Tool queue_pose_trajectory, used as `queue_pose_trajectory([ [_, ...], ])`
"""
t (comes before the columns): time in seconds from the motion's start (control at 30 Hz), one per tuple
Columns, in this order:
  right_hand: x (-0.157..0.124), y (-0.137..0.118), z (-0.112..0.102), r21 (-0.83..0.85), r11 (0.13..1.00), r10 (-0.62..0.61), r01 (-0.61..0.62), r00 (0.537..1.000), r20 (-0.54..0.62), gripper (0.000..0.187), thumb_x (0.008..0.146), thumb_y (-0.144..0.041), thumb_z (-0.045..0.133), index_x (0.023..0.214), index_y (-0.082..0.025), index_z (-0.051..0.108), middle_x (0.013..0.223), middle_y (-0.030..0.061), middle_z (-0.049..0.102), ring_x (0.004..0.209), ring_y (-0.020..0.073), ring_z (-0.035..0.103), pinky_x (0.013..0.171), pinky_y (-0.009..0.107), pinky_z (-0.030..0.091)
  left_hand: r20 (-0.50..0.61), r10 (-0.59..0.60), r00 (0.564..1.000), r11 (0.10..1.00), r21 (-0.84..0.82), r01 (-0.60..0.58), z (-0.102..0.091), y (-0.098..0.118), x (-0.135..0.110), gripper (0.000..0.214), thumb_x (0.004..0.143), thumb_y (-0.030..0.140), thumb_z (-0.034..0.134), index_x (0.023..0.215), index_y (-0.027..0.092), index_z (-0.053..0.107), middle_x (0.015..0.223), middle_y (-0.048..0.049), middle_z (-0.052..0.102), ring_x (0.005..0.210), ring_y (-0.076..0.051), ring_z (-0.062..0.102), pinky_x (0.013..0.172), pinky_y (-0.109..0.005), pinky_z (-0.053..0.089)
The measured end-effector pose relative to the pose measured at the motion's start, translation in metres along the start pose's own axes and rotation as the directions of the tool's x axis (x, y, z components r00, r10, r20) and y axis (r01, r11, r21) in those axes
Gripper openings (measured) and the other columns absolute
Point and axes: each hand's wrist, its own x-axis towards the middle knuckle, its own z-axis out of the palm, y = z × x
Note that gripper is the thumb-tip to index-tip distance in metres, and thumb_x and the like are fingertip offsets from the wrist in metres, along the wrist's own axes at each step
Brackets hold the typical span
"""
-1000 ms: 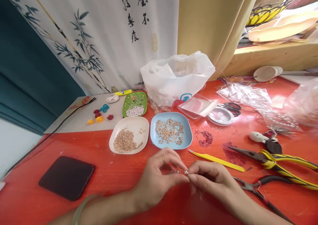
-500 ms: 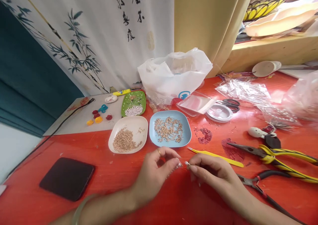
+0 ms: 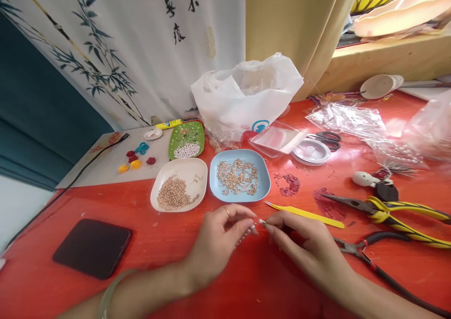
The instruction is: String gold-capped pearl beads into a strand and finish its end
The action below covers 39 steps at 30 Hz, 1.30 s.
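My left hand [image 3: 219, 237] is closed, thumb against fingertips, on a strand of small pearl beads [image 3: 241, 238] that hangs below the thumb. Facing it, my right hand [image 3: 310, 246] pinches a white pearl bead [image 3: 261, 221], whose tip shows just beyond the fingers. A small gap separates the two sets of fingertips. Right behind the hands stands a blue tray [image 3: 240, 198] of gold-coloured findings. To its left is a cream tray [image 3: 200, 168] with many tiny gold beads. Yellow tweezers [image 3: 310, 215] lie just past my right hand.
At right lie long-nose pliers [image 3: 380, 211], dark-handled pliers [image 3: 366, 258], scissors [image 3: 329, 140] and a white spool [image 3: 312, 151]. A green tray [image 3: 172, 145] of white beads sits behind, beside a white plastic bag [image 3: 243, 103]. A black phone-like slab [image 3: 92, 248] rests at left.
The view has shifted, so the trays sit slightly higher in the picture. My fingertips have come a little closer together, and more of the bead strand shows under my left thumb.
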Motion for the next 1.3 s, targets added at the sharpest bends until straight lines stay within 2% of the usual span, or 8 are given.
queue_pose_trajectory([
  [0.13,0.0,-0.001,0.0,-0.012,1.0,-0.003,0.003,1.0,-0.003,0.016,0.082,-0.024,0.044,0.072,-0.019,0.055,0.059,0.0003,0.057,0.051,0.0118,0.049,0.049,0.022,0.039,0.011,0.06,0.998,0.989,0.135,-0.061,-0.001,-0.003,0.0,0.017,0.079,0.029,0.05,0.088,0.018,0.059,0.073,-0.0028,0.064,0.068,-0.014,0.059,0.066,-0.027,0.045],
  [0.33,-0.002,-0.001,0.0,-0.036,0.999,-0.017,0.017,1.0,-0.007,0.015,0.082,-0.021,0.045,0.073,-0.018,0.056,0.06,0.0006,0.06,0.051,0.0114,0.051,0.049,0.021,0.04,0.023,0.158,0.987,0.935,0.319,-0.157,-0.004,-0.005,0.0,0.017,0.08,0.027,0.048,0.081,0.019,0.063,0.071,-0.0022,0.063,0.068,-0.013,0.056,0.065,-0.026,0.044],
  [0.63,-0.001,-0.001,0.002,-0.068,0.992,-0.113,0.109,0.992,-0.061,0.015,0.08,-0.013,0.044,0.073,-0.017,0.056,0.06,-0.0015,0.06,0.05,0.0087,0.052,0.049,0.018,0.04,0.053,0.263,0.963,0.865,0.429,-0.26,-0.005,-0.007,0.001,0.016,0.08,0.025,0.049,0.082,0.02,0.064,0.067,-0.0008,0.062,0.066,-0.012,0.053,0.063,-0.025,0.043],
  [0.73,-0.001,0.0,0.003,-0.099,0.985,-0.151,0.142,0.985,-0.079,0.015,0.079,-0.012,0.044,0.07,-0.017,0.055,0.058,-0.0018,0.059,0.049,0.0082,0.051,0.048,0.017,0.039,0.076,0.358,0.931,0.799,0.492,-0.347,-0.005,-0.009,0.001,0.017,0.081,0.025,0.048,0.084,0.019,0.064,0.067,-0.0013,0.061,0.064,-0.011,0.052,0.06,-0.023,0.043],
  [0.9,-0.002,0.005,0.004,-0.14,0.972,-0.203,0.19,0.976,-0.084,0.015,0.079,-0.01,0.044,0.07,-0.017,0.054,0.06,-0.0015,0.058,0.051,0.0081,0.051,0.05,0.017,0.039,0.131,0.558,0.819,0.607,0.609,-0.511,-0.007,-0.012,0.001,0.018,0.082,0.021,0.047,0.09,0.017,0.063,0.065,-0.0021,0.061,0.061,-0.011,0.048,0.055,-0.023,0.041],
  [1.07,-0.003,0.007,0.005,-0.191,0.954,-0.246,0.233,0.968,-0.051,0.015,0.08,-0.012,0.042,0.071,-0.017,0.053,0.06,-0.0001,0.056,0.051,0.0096,0.05,0.049,0.019,0.038,0.218,0.65,0.728,0.447,0.666,-0.598,-0.009,-0.011,0.002,0.017,0.08,0.015,0.048,0.092,0.015,0.061,0.064,-0.0028,0.062,0.06,-0.012,0.047,0.052,-0.022,0.041],
  [1.17,-0.003,0.007,0.006,-0.211,0.945,-0.261,0.249,0.965,-0.034,0.016,0.081,-0.012,0.041,0.071,-0.017,0.053,0.06,0.0005,0.056,0.052,0.0103,0.05,0.049,0.02,0.038,0.24,0.656,0.715,0.406,0.687,-0.603,-0.009,-0.011,0.001,0.016,0.079,0.014,0.049,0.089,0.015,0.062,0.064,-0.0028,0.062,0.06,-0.012,0.047,0.051,-0.022,0.041],
  [1.3,-0.003,0.006,0.006,-0.218,0.943,-0.263,0.25,0.964,-0.033,0.016,0.08,-0.012,0.04,0.072,-0.017,0.053,0.06,0.0004,0.056,0.052,0.0102,0.05,0.049,0.02,0.038,0.236,0.629,0.741,0.422,0.696,-0.581,-0.008,-0.011,0.001,0.012,0.076,0.014,0.051,0.08,0.015,0.062,0.062,-0.0019,0.061,0.06,-0.012,0.046,0.052,-0.023,0.04],
])
